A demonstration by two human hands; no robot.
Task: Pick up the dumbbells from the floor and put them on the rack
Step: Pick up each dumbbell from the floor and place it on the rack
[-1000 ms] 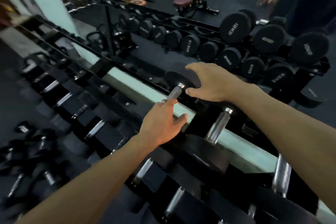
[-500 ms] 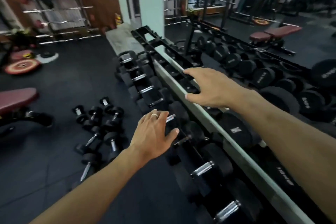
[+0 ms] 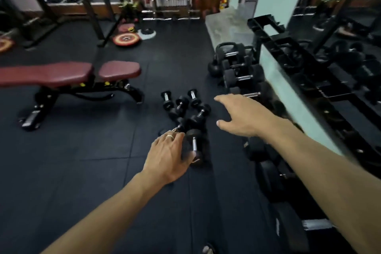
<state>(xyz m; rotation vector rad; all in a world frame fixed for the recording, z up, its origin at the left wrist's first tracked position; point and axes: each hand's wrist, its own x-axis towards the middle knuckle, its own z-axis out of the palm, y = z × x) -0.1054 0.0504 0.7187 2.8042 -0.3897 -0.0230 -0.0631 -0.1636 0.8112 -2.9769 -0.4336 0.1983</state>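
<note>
Several small black dumbbells point(image 3: 186, 109) with chrome handles lie in a loose cluster on the dark rubber floor, in the middle of the view. My left hand point(image 3: 168, 155) hangs above the nearest dumbbell point(image 3: 194, 146), fingers relaxed, holding nothing. My right hand point(image 3: 242, 115) is stretched out open to the right of the cluster, holding nothing. The black dumbbell rack point(image 3: 292, 80) runs along the right side, with larger dumbbells point(image 3: 240, 77) on its low tier.
A maroon padded bench point(image 3: 68, 73) stands on the left. Red and yellow weight plates point(image 3: 125, 39) lie on the floor farther back, by black frame posts. A mirror lines the wall behind the rack. Kettlebells point(image 3: 214, 67) sit at the rack's far end.
My view has swung left from the rack to the floor. Both hands have left the racked dumbbells and now hang over the floor cluster, holding nothing.
</note>
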